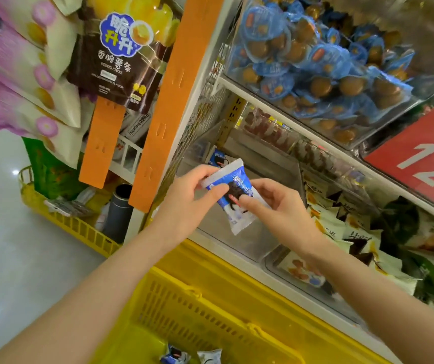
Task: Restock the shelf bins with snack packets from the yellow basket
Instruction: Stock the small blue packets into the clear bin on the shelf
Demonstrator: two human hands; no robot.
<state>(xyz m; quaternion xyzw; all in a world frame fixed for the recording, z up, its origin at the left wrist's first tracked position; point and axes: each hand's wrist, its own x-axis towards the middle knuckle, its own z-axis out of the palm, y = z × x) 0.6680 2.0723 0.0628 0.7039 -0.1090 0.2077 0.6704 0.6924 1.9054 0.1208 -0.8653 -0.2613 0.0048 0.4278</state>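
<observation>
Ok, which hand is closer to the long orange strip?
Left. The left hand is just right of the long orange strip; the right hand is farther right, past the blue packet.

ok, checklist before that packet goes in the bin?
1. Grip: ok, left hand and right hand both pinch the blue-and-white packet.
2. Position: ok, it is held over the clear bin.
3. Correct bin: ok, a matching packet lies at its back.
4. Room: ok, bin floor mostly bare.
5. Seal intact: cannot tell.
6. Stock left: ok, more packets in the yellow basket.
</observation>
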